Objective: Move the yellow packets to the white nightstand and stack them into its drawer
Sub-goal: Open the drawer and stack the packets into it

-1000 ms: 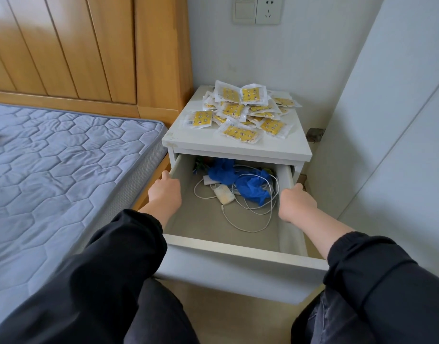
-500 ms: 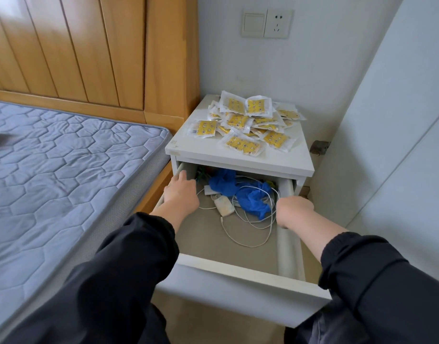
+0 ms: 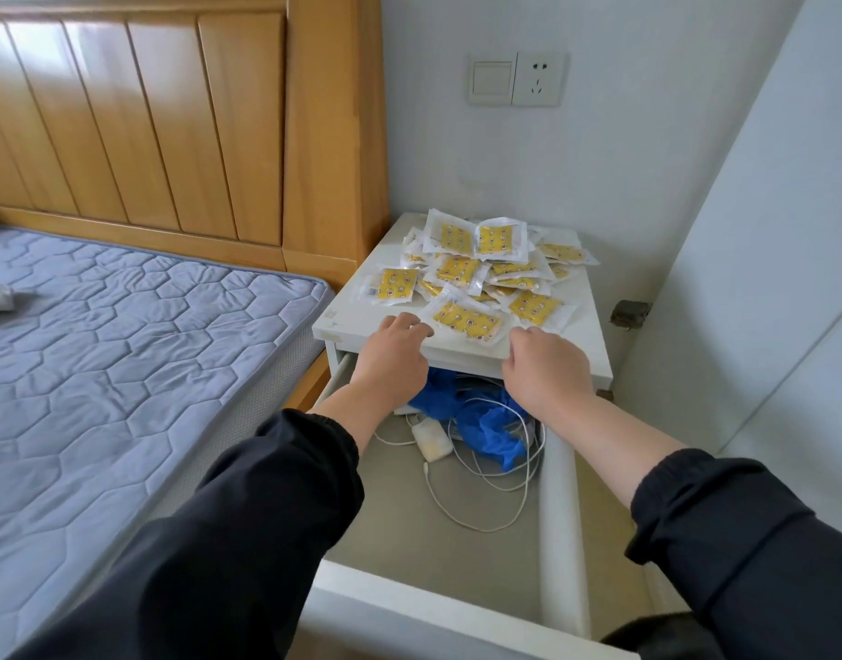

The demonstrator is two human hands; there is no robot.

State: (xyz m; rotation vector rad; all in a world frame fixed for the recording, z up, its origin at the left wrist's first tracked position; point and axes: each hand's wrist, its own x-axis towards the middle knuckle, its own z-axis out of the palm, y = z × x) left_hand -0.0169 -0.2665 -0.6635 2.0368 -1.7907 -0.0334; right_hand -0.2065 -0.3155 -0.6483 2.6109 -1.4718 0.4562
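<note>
The flat yellow plastic packets [image 3: 466,319] look light and slippery, best pinched by an edge; left grip [image 3: 394,355] and right grip [image 3: 544,371] hover loosely curled, empty.

The yellow packets [image 3: 466,320] have glossy clear plastic wrap. The white nightstand [image 3: 582,336] top is smooth and matt. The headboard [image 3: 171,135] is varnished wood. The mattress [image 3: 124,354] is quilted grey cloth.

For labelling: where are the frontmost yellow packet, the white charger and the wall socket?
frontmost yellow packet [image 3: 466,320], head view, its yellow centre.
white charger [image 3: 432,439], head view, middle of its body.
wall socket [image 3: 539,78], head view, plate centre.
</note>
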